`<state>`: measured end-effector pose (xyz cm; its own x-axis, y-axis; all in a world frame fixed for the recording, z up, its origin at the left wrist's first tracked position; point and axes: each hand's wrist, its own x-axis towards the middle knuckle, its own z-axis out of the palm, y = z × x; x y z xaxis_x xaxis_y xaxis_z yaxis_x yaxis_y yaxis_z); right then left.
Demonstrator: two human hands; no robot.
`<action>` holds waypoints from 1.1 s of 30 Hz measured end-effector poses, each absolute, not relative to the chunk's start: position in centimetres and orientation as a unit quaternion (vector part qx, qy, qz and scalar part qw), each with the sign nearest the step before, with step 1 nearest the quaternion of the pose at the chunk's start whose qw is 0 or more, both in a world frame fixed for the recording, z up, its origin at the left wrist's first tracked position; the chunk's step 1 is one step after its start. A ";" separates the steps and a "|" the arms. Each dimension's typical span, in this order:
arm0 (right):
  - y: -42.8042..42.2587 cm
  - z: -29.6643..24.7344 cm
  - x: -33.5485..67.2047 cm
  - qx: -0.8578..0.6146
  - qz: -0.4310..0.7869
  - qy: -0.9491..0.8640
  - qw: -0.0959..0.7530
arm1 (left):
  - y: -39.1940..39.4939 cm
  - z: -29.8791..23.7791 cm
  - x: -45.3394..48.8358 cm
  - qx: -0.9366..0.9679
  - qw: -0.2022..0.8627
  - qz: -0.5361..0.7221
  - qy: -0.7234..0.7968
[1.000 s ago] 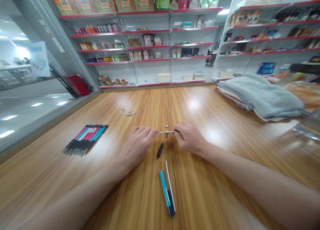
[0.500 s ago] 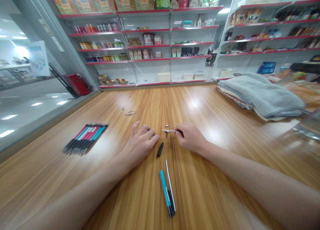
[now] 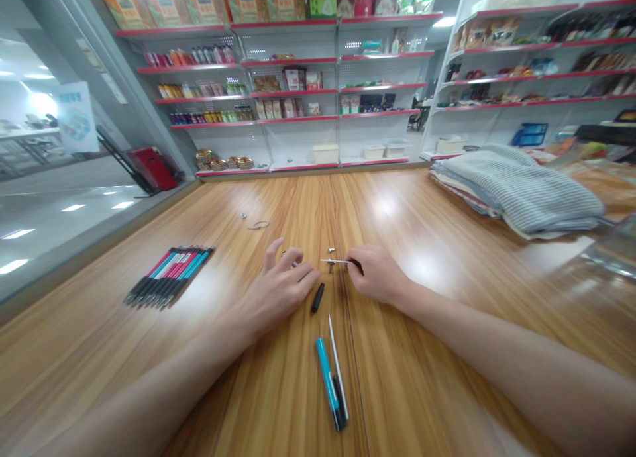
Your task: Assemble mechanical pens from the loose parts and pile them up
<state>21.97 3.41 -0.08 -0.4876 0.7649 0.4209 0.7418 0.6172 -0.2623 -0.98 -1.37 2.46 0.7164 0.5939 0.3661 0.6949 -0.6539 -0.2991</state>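
Note:
My right hand [image 3: 378,273] pinches a thin metal pen part with a black end [image 3: 342,262], held level just above the wooden table [image 3: 447,245]. My left hand [image 3: 281,283] rests on the table with its fingers partly spread over a small part that I cannot make out. A small silver tip [image 3: 331,250] lies just beyond the held part. A short black pen piece [image 3: 318,297] lies between my hands. Nearer to me lie a teal pen barrel [image 3: 328,381] and a white refill [image 3: 338,364] side by side.
A row of several pink, teal and black pens [image 3: 169,275] lies at the left. A small ring and a spring [image 3: 256,224] sit farther back. Folded striped cloth [image 3: 517,189] is stacked at the right. Stocked shop shelves [image 3: 298,86] stand behind the table.
My left hand has drawn back from the metal part, lowered to the table and spread its fingers. My right hand keeps its hold and has barely moved.

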 end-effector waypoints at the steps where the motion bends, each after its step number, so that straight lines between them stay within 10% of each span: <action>1: 3.4 -0.1 22.0 -0.437 0.022 -0.863 0.254 | -1.3 2.5 -1.0 -0.900 0.215 -0.116 -0.361; 33: 3.2 0.0 21.9 -0.427 0.030 -0.864 0.266 | -0.5 2.1 -1.5 -0.877 0.225 -0.102 -0.412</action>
<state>21.88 3.18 0.00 -0.4949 0.7529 0.4338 0.7214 0.6343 -0.2778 -1.53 -0.53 2.11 0.6387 0.6774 0.3649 0.7694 -0.5588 -0.3095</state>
